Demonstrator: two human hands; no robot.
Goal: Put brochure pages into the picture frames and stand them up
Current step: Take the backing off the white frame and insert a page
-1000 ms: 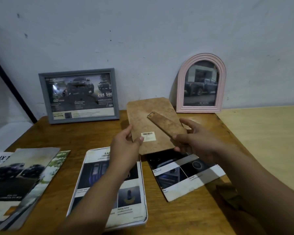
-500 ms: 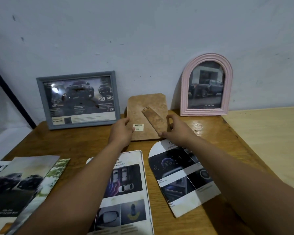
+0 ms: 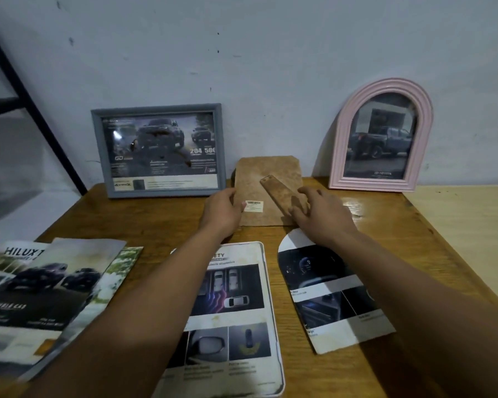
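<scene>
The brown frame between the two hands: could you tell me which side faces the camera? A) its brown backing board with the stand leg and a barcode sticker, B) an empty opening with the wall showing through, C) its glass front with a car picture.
A: the brown frame shows its backing board, with the stand leg and a barcode sticker.
</scene>
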